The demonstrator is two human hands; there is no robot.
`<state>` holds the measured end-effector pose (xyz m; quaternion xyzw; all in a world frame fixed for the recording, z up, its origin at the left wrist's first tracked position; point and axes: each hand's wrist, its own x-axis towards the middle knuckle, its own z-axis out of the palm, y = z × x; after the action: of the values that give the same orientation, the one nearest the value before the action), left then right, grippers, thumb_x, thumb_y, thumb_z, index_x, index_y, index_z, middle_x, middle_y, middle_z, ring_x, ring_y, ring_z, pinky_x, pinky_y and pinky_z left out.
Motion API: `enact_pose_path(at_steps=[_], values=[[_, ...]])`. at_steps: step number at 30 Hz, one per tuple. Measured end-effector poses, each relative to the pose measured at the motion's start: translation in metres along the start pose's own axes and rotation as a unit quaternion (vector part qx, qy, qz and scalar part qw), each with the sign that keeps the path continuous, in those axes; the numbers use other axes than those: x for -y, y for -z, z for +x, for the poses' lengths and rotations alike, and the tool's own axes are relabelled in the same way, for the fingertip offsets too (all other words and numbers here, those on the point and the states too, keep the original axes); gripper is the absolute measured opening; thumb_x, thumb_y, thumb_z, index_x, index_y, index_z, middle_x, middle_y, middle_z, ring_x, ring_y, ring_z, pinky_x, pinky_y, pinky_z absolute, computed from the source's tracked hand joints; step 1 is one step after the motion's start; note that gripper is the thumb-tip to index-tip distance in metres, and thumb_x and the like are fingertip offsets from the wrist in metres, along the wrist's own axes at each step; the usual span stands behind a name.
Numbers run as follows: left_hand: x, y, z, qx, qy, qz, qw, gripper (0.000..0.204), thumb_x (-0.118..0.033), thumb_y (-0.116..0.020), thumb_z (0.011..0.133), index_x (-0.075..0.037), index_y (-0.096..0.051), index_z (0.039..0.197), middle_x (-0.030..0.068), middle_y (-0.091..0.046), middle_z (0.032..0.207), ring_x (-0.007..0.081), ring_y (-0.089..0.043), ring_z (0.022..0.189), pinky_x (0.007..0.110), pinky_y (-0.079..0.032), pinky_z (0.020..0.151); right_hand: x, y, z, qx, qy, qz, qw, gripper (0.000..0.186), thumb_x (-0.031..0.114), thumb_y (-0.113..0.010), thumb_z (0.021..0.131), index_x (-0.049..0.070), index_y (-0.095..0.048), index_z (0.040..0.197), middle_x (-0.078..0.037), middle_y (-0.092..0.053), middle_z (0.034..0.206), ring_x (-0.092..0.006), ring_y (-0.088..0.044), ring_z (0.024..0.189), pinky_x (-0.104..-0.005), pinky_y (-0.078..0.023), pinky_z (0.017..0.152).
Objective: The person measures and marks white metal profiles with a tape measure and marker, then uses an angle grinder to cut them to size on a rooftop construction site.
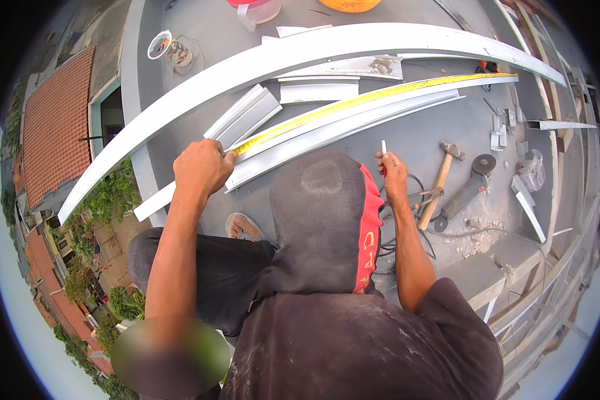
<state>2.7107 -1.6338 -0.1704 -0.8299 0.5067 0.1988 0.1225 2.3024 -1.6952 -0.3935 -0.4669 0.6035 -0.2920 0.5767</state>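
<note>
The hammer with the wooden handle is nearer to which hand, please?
Right. The right hand is just left of the hammer; the left hand is much farther left, at the left end of the yellow tape measure.

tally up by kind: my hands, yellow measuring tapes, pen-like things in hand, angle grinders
Hands: 2 (left hand, right hand)
Yellow measuring tape: 1
Pen-like thing: 1
Angle grinder: 1
Total: 5

Obstacles beside right grip [393,175]: hammer [443,175], grinder [465,197]
</note>
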Motion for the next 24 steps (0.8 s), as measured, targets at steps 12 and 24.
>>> enact_pose_path(at_steps=[12,24], values=[[-0.001,0.006,-0.001,0.012,0.011,-0.015,1.000,0.037,-0.040,-0.073,0.091,-0.004,-0.082,0.095,0.0227,-0.076,0.086,0.0402,-0.075,0.086,0.049,-0.059,0.079,0.337,-0.020,-0.129,0.069,0.642,-0.078,0.759,0.021,0.032,-0.064,0.103,0.012,-0.067,0.108,-0.002,-0.052,0.080,-0.0160,-0.044,0.063,-0.0300,-0.032,0.055],[0.007,-0.001,-0.004,0.023,0.033,-0.021,0.999,0.037,-0.039,-0.072,0.091,-0.003,-0.082,0.095,0.0225,-0.077,0.087,0.0406,-0.075,0.086,0.049,-0.059,0.079,0.372,-0.021,-0.160,0.053,0.718,-0.149,0.678,0.017,0.024,-0.050,0.110,0.015,-0.059,0.122,-0.006,-0.050,0.094,-0.0162,-0.049,0.064,-0.0278,-0.031,0.045]])
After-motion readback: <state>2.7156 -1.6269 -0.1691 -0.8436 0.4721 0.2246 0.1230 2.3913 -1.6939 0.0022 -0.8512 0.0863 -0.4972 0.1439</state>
